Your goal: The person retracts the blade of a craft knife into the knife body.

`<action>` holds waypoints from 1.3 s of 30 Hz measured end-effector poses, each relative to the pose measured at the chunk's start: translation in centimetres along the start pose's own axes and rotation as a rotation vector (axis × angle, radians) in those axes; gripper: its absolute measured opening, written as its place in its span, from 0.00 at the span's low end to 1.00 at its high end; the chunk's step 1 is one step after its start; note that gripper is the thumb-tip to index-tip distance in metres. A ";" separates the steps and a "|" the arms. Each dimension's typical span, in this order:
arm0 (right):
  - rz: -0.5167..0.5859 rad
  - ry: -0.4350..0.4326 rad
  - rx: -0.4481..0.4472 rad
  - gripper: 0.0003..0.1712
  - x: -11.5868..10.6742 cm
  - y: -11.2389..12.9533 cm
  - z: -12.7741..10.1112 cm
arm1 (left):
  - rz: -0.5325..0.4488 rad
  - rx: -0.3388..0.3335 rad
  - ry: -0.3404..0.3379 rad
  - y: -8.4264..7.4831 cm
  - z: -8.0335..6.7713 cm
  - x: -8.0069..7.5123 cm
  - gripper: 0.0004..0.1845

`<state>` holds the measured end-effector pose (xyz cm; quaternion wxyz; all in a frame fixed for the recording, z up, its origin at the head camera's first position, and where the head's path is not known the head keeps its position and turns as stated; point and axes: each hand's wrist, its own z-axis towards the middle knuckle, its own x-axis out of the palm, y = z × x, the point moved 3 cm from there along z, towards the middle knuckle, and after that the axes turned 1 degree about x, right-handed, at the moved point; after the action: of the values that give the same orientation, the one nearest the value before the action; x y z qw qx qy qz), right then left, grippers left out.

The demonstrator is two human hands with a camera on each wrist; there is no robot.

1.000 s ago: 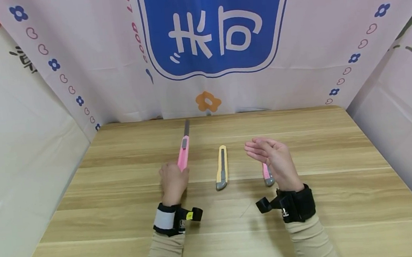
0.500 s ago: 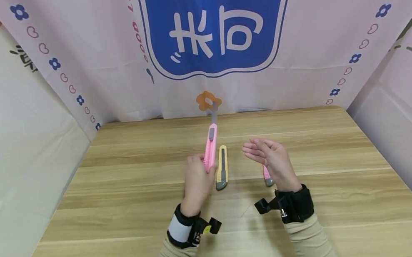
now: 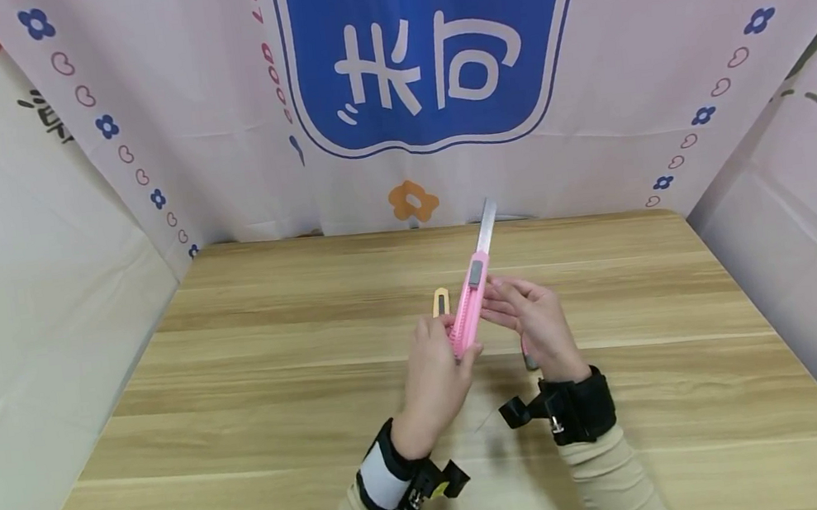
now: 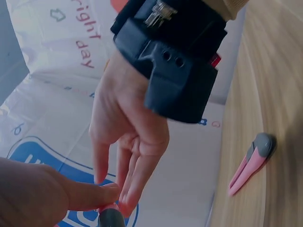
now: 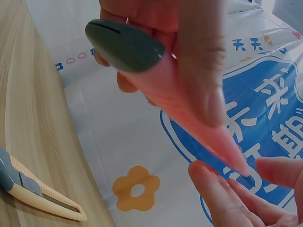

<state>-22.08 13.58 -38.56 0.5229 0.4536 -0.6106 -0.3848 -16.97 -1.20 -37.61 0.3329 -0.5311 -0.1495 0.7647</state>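
Note:
A pink utility knife (image 3: 469, 303) with a grey end and its blade (image 3: 486, 226) extended is gripped by my left hand (image 3: 435, 377), raised over the table and tilted with the blade pointing away. Just right of its front part, my right hand (image 3: 535, 325) has its thumb and fingers apart around the knife's front end in the right wrist view; contact cannot be told. On the table lies a yellow utility knife (image 3: 441, 301), partly hidden by my left hand. A second pink utility knife (image 4: 251, 163) lies beneath my right hand, mostly covered in the head view.
The wood-grain table (image 3: 228, 390) runs back to a printed cloth (image 3: 593, 161) hanging behind it. More cloth hangs at the left and right sides. Black camera straps (image 3: 582, 410) sit on both wrists.
My left hand has carried the pink utility knife from the left, past the yellow one, rightward to my right hand. My right hand has shifted only slightly.

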 end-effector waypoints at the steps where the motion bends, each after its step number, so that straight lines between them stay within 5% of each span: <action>1: -0.001 -0.007 0.003 0.22 0.1 0.0 0.0 | 0.003 0.003 0.001 -0.1 -0.1 0.1 0.25; 11: -0.119 0.010 0.035 0.25 0.5 -0.3 0.0 | 0.055 0.005 -0.044 -0.5 -0.4 0.8 0.27; 20: -0.136 0.032 0.022 0.25 0.1 -0.2 0.0 | -0.041 -0.034 0.027 -0.3 -0.1 0.9 0.32; 24: -0.137 0.025 0.017 0.25 -0.3 0.0 -0.1 | -0.238 -0.054 0.163 0.4 0.5 1.0 0.34; 29: -0.144 0.010 0.007 0.26 -0.9 0.4 -0.2 | -0.569 -0.142 0.422 1.7 1.4 0.9 0.35; 34: -0.120 0.003 0.013 0.27 -1.1 0.7 -0.2 | -0.732 -0.202 0.635 2.9 1.7 1.0 0.32; 39: -0.109 0.003 0.024 0.27 -1.0 0.6 -0.2 | -0.849 -0.232 0.738 3.7 1.8 1.4 0.28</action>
<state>-21.93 14.74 -38.21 0.4966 0.4931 -0.5888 -0.4045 -20.16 -2.76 -40.03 0.5804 -0.6893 -0.3064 0.3069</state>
